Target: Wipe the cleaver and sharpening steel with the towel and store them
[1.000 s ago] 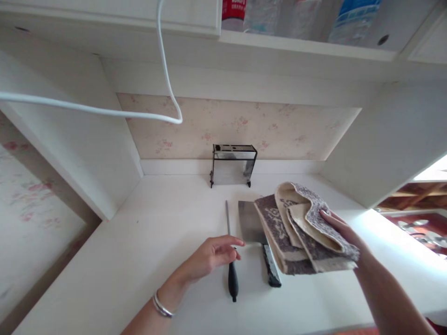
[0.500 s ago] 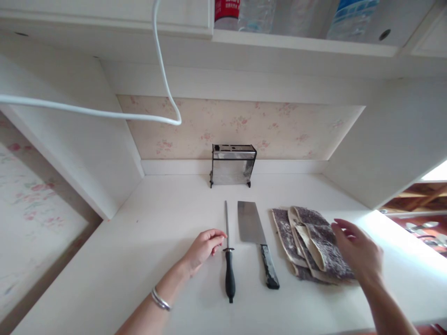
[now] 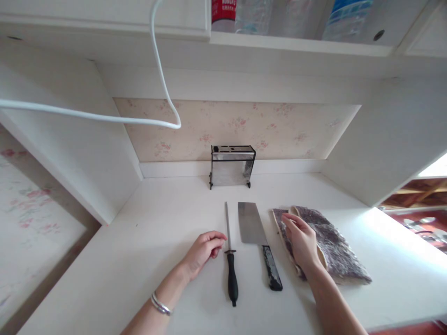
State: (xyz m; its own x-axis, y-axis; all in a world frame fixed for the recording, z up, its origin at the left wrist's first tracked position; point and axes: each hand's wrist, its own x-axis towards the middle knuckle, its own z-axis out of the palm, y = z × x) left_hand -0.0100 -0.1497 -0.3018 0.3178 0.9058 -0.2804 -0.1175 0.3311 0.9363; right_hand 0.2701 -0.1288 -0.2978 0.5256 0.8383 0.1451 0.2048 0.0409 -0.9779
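Note:
My left hand [image 3: 203, 255] rests on the counter with loosely curled fingers and nothing visible in them. Its fingertips lie just beside the rod of a black-handled sharpening steel [image 3: 232, 278]; whether they touch it I cannot tell. A cleaver [image 3: 250, 223] with a worn black handle lies flat to the right of the steel, blade pointing away. My right hand [image 3: 301, 239] hovers over the left part of a folded brown-and-white cloth [image 3: 340, 246], fingers stretched forward and holding nothing that I can see. The hand and forearm hide part of the cloth.
A metal stand with a black frame [image 3: 232, 170] stands at the back of the white counter [image 3: 167, 209]. A white cable [image 3: 139, 121] hangs across the upper left. Plastic bottles [image 3: 253, 16] sit in the cabinet above. White side panels flank the counter.
My right hand has moved left, from the cloth's right edge to above its left part. The cloth's upper folds look flatter on the right. My left hand stays beside the steel.

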